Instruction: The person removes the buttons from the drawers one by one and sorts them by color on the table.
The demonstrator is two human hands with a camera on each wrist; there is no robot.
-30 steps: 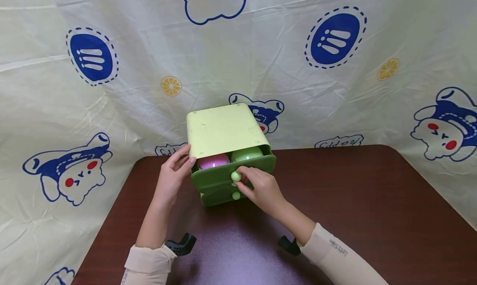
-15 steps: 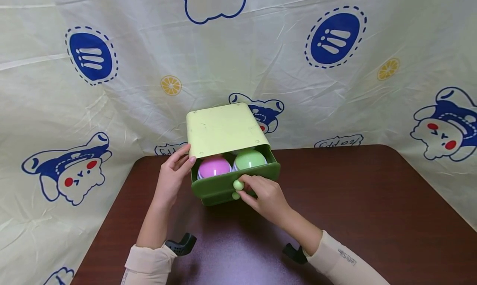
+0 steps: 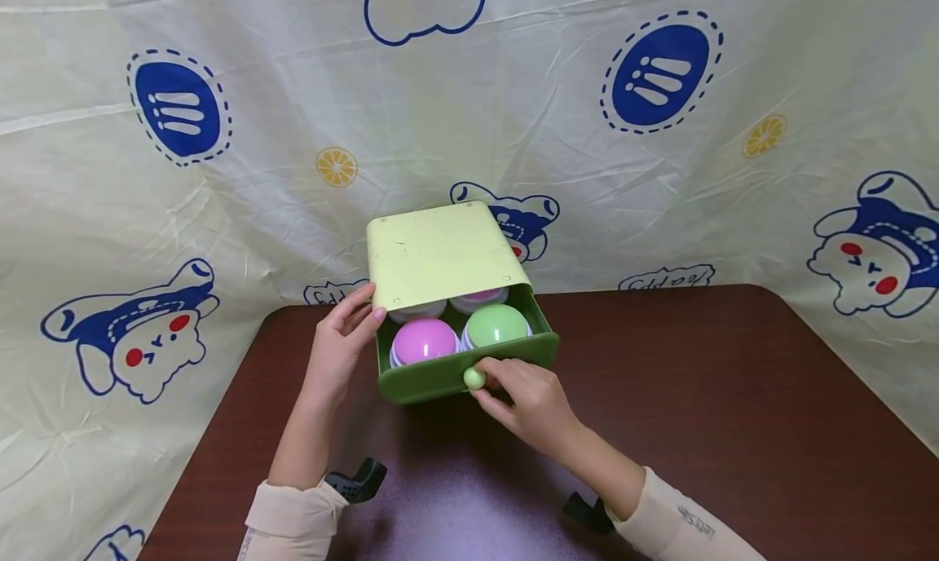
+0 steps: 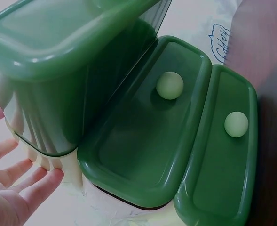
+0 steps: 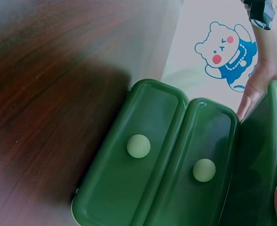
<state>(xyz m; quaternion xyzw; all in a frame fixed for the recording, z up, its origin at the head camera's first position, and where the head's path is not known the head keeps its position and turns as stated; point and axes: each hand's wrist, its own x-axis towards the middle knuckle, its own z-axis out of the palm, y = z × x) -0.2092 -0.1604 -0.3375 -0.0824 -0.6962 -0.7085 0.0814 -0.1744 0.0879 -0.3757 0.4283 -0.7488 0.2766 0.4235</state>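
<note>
A small chest of drawers with a pale yellow-green top (image 3: 447,255) stands on the table. Its top drawer (image 3: 421,382) is pulled well out, and my right hand (image 3: 534,404) pinches that drawer's round knob (image 3: 474,377) between thumb and finger. Inside the drawer sit a pink domed ball (image 3: 425,339) and a green one (image 3: 497,326), both with whitish bases. Behind them, more round things are partly hidden under the top. My left hand (image 3: 339,351) touches the chest's left side; its fingers (image 4: 44,188) are extended in the left wrist view.
Two lower drawers, a middle one (image 4: 129,136) and a bottom one (image 4: 218,150), are closed, each with a pale round knob. The brown table (image 3: 697,398) reaches a cartoon-printed cloth (image 3: 279,96) behind. Black wrist devices (image 3: 358,481) sit near both cuffs.
The right hand has drawn the top drawer outward toward the person, uncovering the pink and green balls and part of the things behind. The left hand has stayed against the chest's side.
</note>
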